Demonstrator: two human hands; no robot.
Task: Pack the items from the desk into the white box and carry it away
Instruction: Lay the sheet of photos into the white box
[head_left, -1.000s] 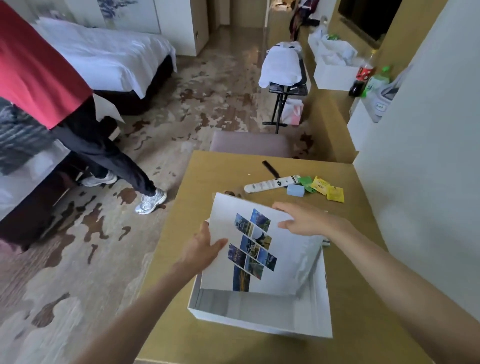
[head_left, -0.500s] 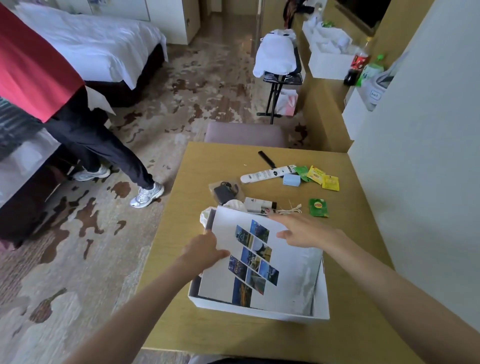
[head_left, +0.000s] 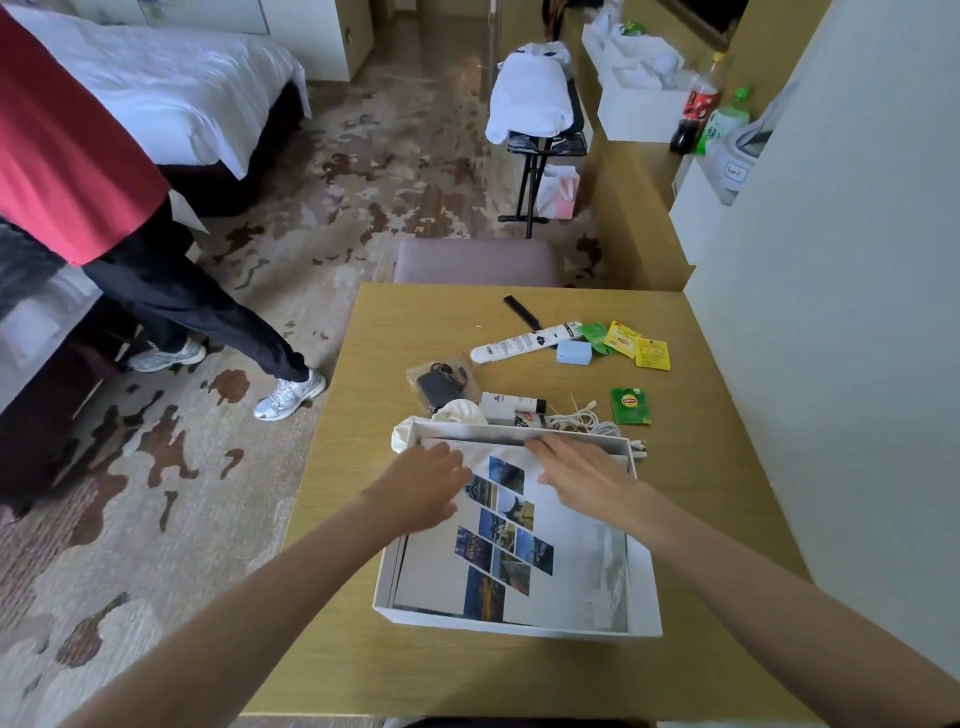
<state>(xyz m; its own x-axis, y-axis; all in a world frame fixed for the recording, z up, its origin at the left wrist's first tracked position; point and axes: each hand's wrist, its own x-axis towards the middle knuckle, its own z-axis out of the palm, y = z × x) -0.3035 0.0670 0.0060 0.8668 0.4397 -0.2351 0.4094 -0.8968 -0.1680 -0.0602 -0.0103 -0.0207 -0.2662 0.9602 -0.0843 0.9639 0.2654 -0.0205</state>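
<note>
- White box (head_left: 519, 630) sits open-topped on the desk (head_left: 467, 680), near its front edge, straight below the camera.
- Booklet (head_left: 566, 566) with photo tiles lies inside and covers almost the whole floor of the box.
- Left hand (head_left: 421, 493) rests on the booklet's far-left part, fingers loosely extended and gripping nothing. Right hand (head_left: 582, 478) lies flat on the far-right part, fingers straight and spread, tips near the far wall.
- Judgement: both palms press the booklet down to seat it flat, leaving room above for the small items.
- Not yet packed, beyond the box: remote (head_left: 524, 343), comb (head_left: 522, 312), tea sachets (head_left: 623, 340), tube (head_left: 511, 402), cable (head_left: 582, 415).
- Hidden: anything under the booklet. White cloth (head_left: 410, 431) at the far-left corner, inside or outside the wall unclear. Printed labels unreadable.
</note>
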